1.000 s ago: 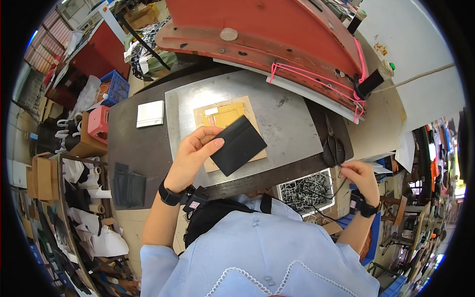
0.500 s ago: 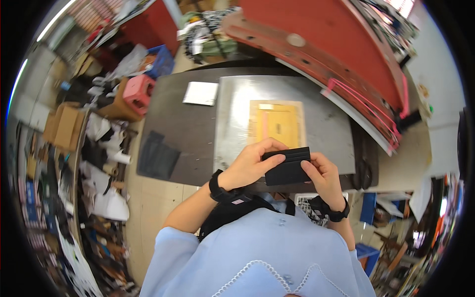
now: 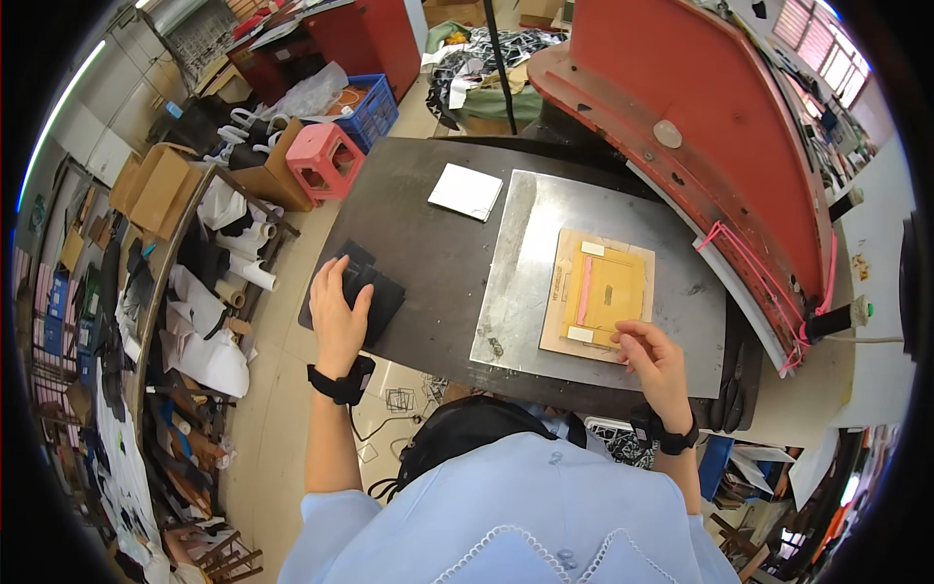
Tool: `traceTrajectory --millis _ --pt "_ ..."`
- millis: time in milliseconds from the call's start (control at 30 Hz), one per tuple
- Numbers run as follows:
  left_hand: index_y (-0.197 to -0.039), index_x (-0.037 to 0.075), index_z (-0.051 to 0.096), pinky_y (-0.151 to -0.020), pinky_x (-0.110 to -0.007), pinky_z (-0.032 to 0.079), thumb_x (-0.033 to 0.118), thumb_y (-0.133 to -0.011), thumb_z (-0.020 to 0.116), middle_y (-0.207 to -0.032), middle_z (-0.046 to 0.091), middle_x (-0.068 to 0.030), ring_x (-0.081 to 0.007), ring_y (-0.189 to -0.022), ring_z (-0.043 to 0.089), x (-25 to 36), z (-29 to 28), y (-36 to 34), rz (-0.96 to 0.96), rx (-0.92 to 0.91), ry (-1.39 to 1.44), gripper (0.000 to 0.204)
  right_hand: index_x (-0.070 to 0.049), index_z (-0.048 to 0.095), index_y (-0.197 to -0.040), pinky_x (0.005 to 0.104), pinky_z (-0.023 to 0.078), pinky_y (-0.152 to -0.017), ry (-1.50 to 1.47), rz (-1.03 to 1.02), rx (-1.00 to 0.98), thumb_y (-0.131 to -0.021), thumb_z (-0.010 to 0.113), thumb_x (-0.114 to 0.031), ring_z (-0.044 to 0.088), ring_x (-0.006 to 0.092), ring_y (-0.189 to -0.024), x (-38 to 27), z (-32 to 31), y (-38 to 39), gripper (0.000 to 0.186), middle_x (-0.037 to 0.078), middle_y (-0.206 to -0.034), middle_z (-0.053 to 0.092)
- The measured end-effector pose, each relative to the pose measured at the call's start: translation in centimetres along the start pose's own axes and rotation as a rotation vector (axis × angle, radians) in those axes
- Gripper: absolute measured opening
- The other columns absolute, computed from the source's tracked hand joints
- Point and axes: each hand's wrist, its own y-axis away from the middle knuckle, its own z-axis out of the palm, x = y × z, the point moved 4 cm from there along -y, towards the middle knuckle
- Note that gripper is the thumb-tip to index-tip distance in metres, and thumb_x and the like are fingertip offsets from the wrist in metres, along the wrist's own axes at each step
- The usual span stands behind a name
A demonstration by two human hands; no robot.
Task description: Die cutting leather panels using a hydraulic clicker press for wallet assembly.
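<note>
My left hand lies flat on a stack of black sheets at the left end of the dark table. My right hand touches the near right corner of a tan cutting die board with a yellow centre, which lies on a grey metal plate. The fingers of the right hand are loosely curled and hold nothing. Both wrists wear black bands.
A small white pad lies at the table's far side. A large red press head overhangs the plate at the right. A pink stool, a blue crate, cardboard boxes and rolled material stand on the floor to the left.
Both hands held a black sheet over the plate. Now the left hand has carried it to the black stack at the left, and the right hand rests at the die board.
</note>
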Motion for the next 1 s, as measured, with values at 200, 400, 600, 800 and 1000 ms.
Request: traceTrajectory --millis 200,400,600,800,1000 --pt "-0.120 0.003 0.057 -0.096 -0.040 0.045 0.021 -0.086 0.067 -0.118 0.062 -0.0168 -0.0342 -0.114 0.056 6.3 4.0 -8.5 0.339 -0.503 0.214 0.040 0.003 0.064 -0.112 0.0217 0.048 -0.069 0.048 -0.017 -0.008 -0.096 0.059 -0.013 0.060 0.0086 -0.076 -0.6 0.6 0.0 0.023 0.006 -0.092 0.071" --pt "-0.139 0.010 0.046 -0.108 -0.044 0.038 0.024 -0.080 0.075 -0.144 0.045 -0.0182 -0.0354 -0.135 0.040 6.4 18.0 -15.2 0.532 -0.627 0.115 0.067 0.003 0.065 -0.111 0.0227 0.050 -0.071 0.064 0.019 0.094 -0.096 0.059 -0.012 0.062 0.0094 -0.076 0.2 -0.4 1.6 0.021 0.007 -0.092 0.071" --pt "-0.129 0.007 0.051 -0.113 -0.047 0.030 0.029 -0.071 0.082 -0.147 0.040 -0.0199 -0.0362 -0.142 0.029 4.1 21.0 -16.9 0.458 -0.703 -0.043 0.070 0.001 0.066 -0.111 0.0224 0.049 -0.071 0.087 0.120 0.217 -0.096 0.059 -0.012 0.061 0.0091 -0.077 1.2 -2.4 4.3 0.021 0.006 -0.091 0.071" --pt "-0.092 0.003 0.053 -0.076 -0.044 0.047 0.017 -0.075 0.078 -0.091 0.066 -0.0171 -0.0370 -0.090 0.062 5.9 15.3 -17.0 0.343 -0.598 0.207 0.034 0.001 0.066 -0.110 0.0219 0.048 -0.069 0.071 0.141 0.246 -0.096 0.059 -0.013 0.060 0.0082 -0.076 1.6 -3.1 5.4 0.021 0.005 -0.091 0.071" --pt "-0.106 -0.006 0.060 -0.071 -0.024 0.049 0.011 -0.092 0.065 -0.089 0.068 -0.0010 -0.0076 -0.081 0.061 9.7 7.8 -13.2 0.048 -0.496 0.960 0.022 0.000 0.065 -0.113 0.0219 0.048 -0.069 -0.018 0.136 0.145 -0.097 0.058 -0.015 0.060 0.0078 -0.077 1.7 -2.4 4.3 0.023 0.006 -0.094 0.071"
